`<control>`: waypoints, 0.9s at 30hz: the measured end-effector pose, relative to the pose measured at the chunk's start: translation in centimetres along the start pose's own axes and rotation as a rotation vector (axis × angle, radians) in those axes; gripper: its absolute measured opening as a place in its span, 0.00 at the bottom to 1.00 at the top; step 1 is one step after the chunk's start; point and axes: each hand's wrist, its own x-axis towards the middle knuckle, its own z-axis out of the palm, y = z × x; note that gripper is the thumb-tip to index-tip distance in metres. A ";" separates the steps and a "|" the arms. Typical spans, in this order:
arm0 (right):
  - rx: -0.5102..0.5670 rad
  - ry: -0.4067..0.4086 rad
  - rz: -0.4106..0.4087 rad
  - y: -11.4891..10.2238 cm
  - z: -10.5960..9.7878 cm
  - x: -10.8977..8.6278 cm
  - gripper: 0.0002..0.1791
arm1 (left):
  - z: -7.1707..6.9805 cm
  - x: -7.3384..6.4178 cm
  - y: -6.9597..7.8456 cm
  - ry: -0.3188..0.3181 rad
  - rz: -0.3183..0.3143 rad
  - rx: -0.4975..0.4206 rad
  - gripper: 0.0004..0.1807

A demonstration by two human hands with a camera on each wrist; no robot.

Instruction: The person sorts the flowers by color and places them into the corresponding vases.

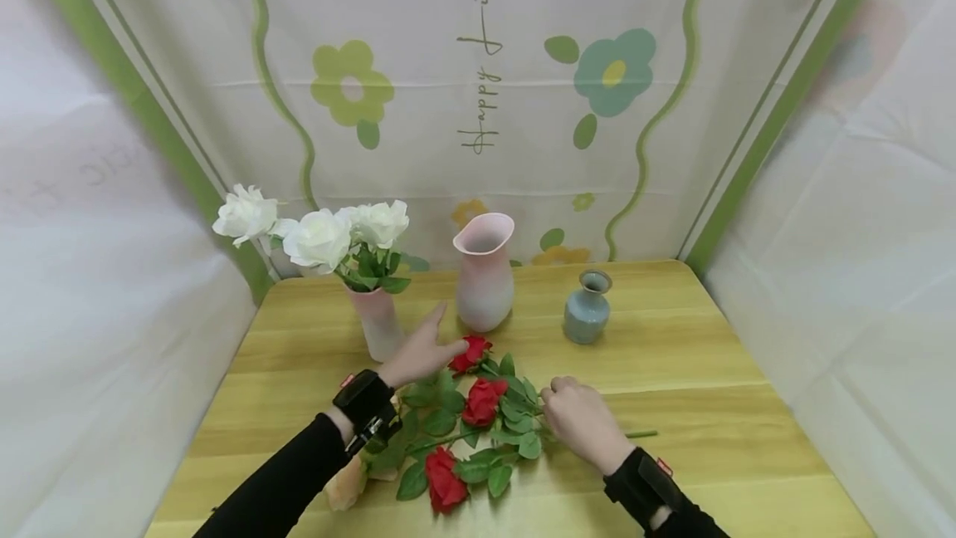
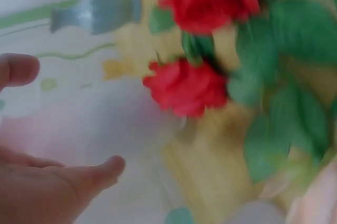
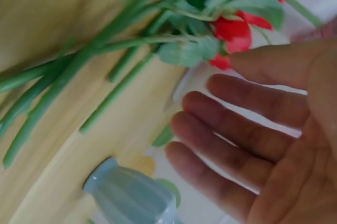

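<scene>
While white roses (image 1: 317, 241) stand in a slim vase (image 1: 378, 326) near the back-left corner of the desk (image 1: 747, 438), your left hand (image 1: 421, 353) hangs with fingers released, near the pink vase (image 1: 485, 293) by the back edge. Red roses (image 1: 484, 402) lie mid-desk, toward the front edge. Your right hand's (image 1: 585, 424) fingers, also released, hover by their stems (image 3: 86, 54); you seem to be selecting one, which calls for pinching it.
</scene>
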 end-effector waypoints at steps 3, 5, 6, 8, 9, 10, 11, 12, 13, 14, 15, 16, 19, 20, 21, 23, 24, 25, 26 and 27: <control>-0.016 -0.002 -0.077 0.3 0.7 0.0 0.07 | 0.1 1.6 -0.4 0.022 0.034 0.046 0.51; -0.012 -0.011 -0.120 0.5 1.0 0.1 0.06 | 0.2 2.7 -0.5 0.037 0.046 0.077 0.54; -0.012 -0.020 -0.143 0.7 1.1 0.2 0.06 | 0.2 3.2 -0.4 0.048 0.049 0.081 0.55; -0.023 -0.034 -0.195 0.9 1.4 0.5 0.05 | 0.2 4.3 -0.1 0.080 0.046 0.076 0.57; -0.027 -0.046 -0.217 0.9 1.4 0.7 0.05 | 0.3 4.8 0.0 0.095 0.047 0.068 0.57; -0.038 -0.058 -0.234 1.0 1.6 0.8 0.05 | 0.4 5.4 0.1 0.112 0.058 0.047 0.58; -0.049 -0.064 -0.250 1.1 1.8 1.0 0.05 | 0.4 6.0 0.3 0.126 0.070 0.017 0.57; -0.055 -0.072 -0.258 1.2 1.9 1.1 0.05 | 0.5 6.6 0.5 0.142 0.093 -0.012 0.57; -0.059 -0.078 -0.259 1.2 2.1 1.1 0.06 | 0.7 7.2 0.8 0.153 0.122 -0.037 0.56; -0.058 -0.084 -0.255 1.3 2.2 1.1 0.07 | 0.8 7.8 1.0 0.162 0.156 -0.063 0.56; -0.056 -0.090 -0.246 1.4 2.4 1.1 0.07 | 0.9 8.4 1.2 0.167 0.188 -0.087 0.56; -0.050 -0.092 -0.236 1.4 2.5 1.1 0.08 | 1.0 8.9 1.4 0.172 0.218 -0.111 0.56; -0.009 -0.090 -0.197 1.6 2.9 1.1 0.10 | 1.2 9.8 2.0 0.183 0.262 -0.176 0.55; 0.008 -0.087 -0.185 1.6 3.0 1.2 0.11 | 1.1 10.1 2.1 0.190 0.264 -0.198 0.55; 0.025 -0.086 -0.175 1.7 3.1 1.3 0.11 | 1.0 10.2 2.1 0.197 0.258 -0.213 0.54; 0.055 -0.087 -0.161 1.8 3.3 1.4 0.12 | 0.9 10.5 2.2 0.217 0.233 -0.234 0.52; 0.066 -0.094 -0.153 1.9 3.4 1.4 0.12 | 0.8 10.7 2.2 0.226 0.228 -0.244 0.52; 0.075 -0.102 -0.147 1.9 3.5 1.5 0.11 | 0.7 10.8 2.1 0.236 0.220 -0.245 0.51; 0.083 -0.107 -0.142 2.0 3.6 1.5 0.10 | 0.6 11.0 2.1 0.242 0.214 -0.247 0.51; 0.090 -0.116 -0.136 2.0 3.6 1.6 0.10 | 0.5 11.2 2.1 0.247 0.212 -0.251 0.51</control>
